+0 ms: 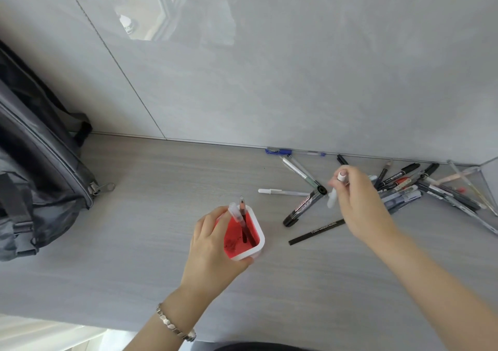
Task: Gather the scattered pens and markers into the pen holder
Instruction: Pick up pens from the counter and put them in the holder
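A white pen holder [260, 234] with a red inside stands on the grey desk, with two pens [244, 217] upright in it. My left hand [213, 245] grips its near-left side. My right hand [358, 202] is raised to the right of it and pinches a white pen [332, 195] that hangs tip down. Below it lie a thick black marker [301, 208], a black pencil [316, 231] and a white pen [283, 191]. A pile of pens and markers [420, 186] lies at the back right.
A dark backpack [35, 167] fills the left side of the desk [134, 270], its zipper pull toward the holder. A grey wall [269, 67] rises right behind the desk. A blue pen [280, 151] lies along the wall. A clear case [482, 178] sits in the right corner.
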A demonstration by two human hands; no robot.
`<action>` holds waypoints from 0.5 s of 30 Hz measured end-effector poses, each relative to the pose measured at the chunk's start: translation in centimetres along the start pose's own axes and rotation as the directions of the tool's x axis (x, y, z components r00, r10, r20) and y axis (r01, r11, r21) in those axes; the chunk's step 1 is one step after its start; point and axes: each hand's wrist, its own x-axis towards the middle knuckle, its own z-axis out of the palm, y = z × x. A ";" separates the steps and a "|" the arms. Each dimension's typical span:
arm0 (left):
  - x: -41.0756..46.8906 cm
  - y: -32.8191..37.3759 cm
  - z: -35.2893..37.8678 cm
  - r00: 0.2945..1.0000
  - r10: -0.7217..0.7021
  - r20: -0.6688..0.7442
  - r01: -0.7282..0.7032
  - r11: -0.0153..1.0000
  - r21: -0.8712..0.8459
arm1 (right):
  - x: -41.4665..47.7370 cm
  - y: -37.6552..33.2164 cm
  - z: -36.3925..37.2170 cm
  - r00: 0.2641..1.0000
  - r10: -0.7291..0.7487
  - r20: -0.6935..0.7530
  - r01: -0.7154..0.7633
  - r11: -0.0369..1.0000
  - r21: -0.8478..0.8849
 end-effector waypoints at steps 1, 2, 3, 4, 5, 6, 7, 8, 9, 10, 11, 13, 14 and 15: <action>0.0 -0.1 0.2 1.000 0.002 0.009 -0.002 1.000 0.001 | -0.4 -0.8 -0.7 1.000 -0.003 -0.024 0.004 0.998 0.065; -0.1 -0.3 0.4 1.000 0.015 0.015 -0.015 1.000 0.007 | -1.0 -1.7 -1.3 0.998 -0.006 -0.056 0.014 0.989 0.148; -0.1 -0.4 0.5 0.999 0.033 0.017 -0.034 0.999 0.013 | -1.7 -2.7 -1.8 0.995 -0.002 -0.100 0.027 0.968 0.251; 0.0 -0.5 0.5 0.999 0.049 0.017 -0.050 0.999 0.016 | -2.4 -4.1 -2.3 0.989 0.000 -0.149 0.057 0.923 0.381; 0.0 -0.5 0.6 0.998 0.060 0.017 -0.060 0.998 0.016 | -3.1 -5.3 -2.6 0.979 -0.015 -0.201 0.116 0.858 0.500; 0.0 -0.6 0.5 0.998 0.064 0.019 -0.064 0.998 0.015 | -3.8 -6.4 -2.5 0.969 -0.036 -0.246 0.178 0.793 0.583; 0.1 -0.6 0.5 0.998 0.064 0.019 -0.064 0.998 0.013 | -4.5 -7.1 -2.1 0.962 -0.055 -0.268 0.219 0.744 0.632; 0.1 -0.7 0.6 0.998 0.063 0.017 -0.063 0.998 0.012 | -5.1 -7.6 -1.2 0.965 -0.068 -0.253 0.222 0.720 0.658; 0.1 -0.7 0.6 0.998 0.064 0.012 -0.065 0.998 0.015 | -5.6 -7.9 0.0 0.976 -0.073 -0.203 0.193 0.715 0.672; 0.1 -0.8 0.7 0.998 0.067 0.007 -0.067 0.998 0.019 | -5.9 -8.1 1.3 0.990 -0.068 -0.124 0.134 0.723 0.678; 0.1 -0.8 0.8 0.998 0.067 0.003 -0.067 0.998 0.022 | -6.2 -8.1 2.6 0.997 -0.062 -0.034 0.069 0.746 0.662; 0.1 -0.7 0.8 0.998 0.059 0.003 -0.059 0.998 0.018 | -6.4 -7.8 4.7 0.987 -0.096 0.132 0.008 0.836 0.548; 0.1 -0.7 0.8 0.998 0.062 0.002 -0.062 0.998 0.016 | -6.5 -7.6 5.3 0.974 -0.125 0.188 0.017 0.872 0.489; 0.1 -0.7 0.7 0.998 0.065 0.002 -0.065 0.998 0.013 | -6.3 -7.2 5.6 0.968 -0.142 0.205 0.036 0.894 0.447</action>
